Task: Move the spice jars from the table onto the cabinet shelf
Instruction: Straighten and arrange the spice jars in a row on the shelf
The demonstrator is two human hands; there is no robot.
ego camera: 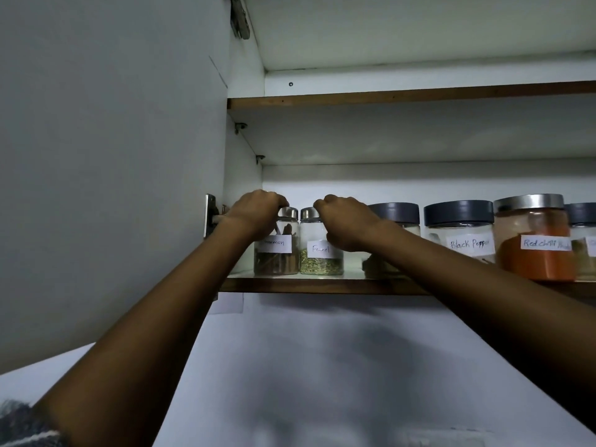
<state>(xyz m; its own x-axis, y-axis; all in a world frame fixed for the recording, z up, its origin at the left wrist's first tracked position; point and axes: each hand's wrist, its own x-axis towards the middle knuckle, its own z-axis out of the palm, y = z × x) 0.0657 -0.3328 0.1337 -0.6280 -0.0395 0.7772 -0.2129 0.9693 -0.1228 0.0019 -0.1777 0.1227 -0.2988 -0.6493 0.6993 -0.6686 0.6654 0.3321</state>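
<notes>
Two small glass jars with silver lids stand side by side at the left end of the lower cabinet shelf (322,285). The cinnamon jar (277,256) is on the left, and my left hand (254,214) grips it around the lid and upper body. The fennel jar (321,256) stands just right of it, with my right hand (345,224) curled around its lid and right side. Both jars sit flat on the shelf.
Further right on the same shelf stand a partly hidden dark-lidded jar (393,214), a black pepper jar (459,233), a red chilli jar (533,240) and another jar (585,240) at the frame edge. The open cabinet door (113,156) is on the left. An upper shelf (403,96) runs above.
</notes>
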